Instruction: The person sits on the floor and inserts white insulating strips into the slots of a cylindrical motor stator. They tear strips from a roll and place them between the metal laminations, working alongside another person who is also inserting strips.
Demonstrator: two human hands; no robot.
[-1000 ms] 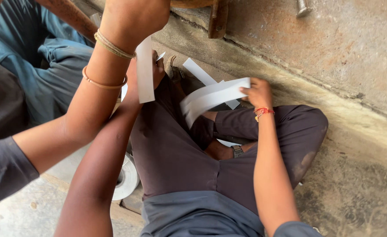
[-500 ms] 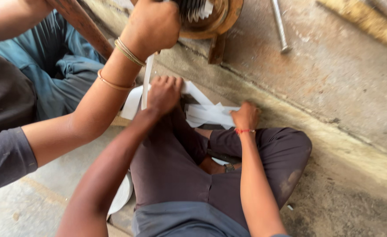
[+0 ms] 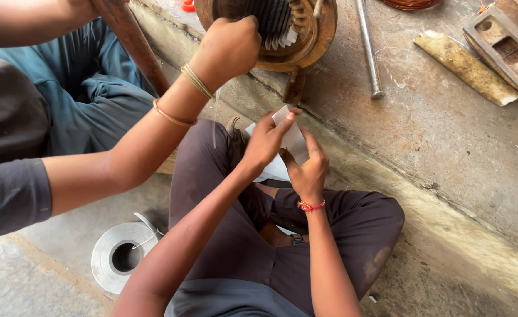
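From the head view, my left hand [image 3: 266,141] and right hand [image 3: 307,170] both pinch the white folded paper strip [image 3: 288,147] above my lap. Just beyond them, a co-worker's hand [image 3: 226,47] grips the rusty round motor stator [image 3: 282,29].

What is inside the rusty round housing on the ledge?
Inside the housing dark slotted ribs and white paper strips show. A co-worker's hand covers its left part, so the rest cannot be seen.

Rough concrete ledge [image 3: 447,135], worn grey concrete floor [image 3: 30,282], soft daylight
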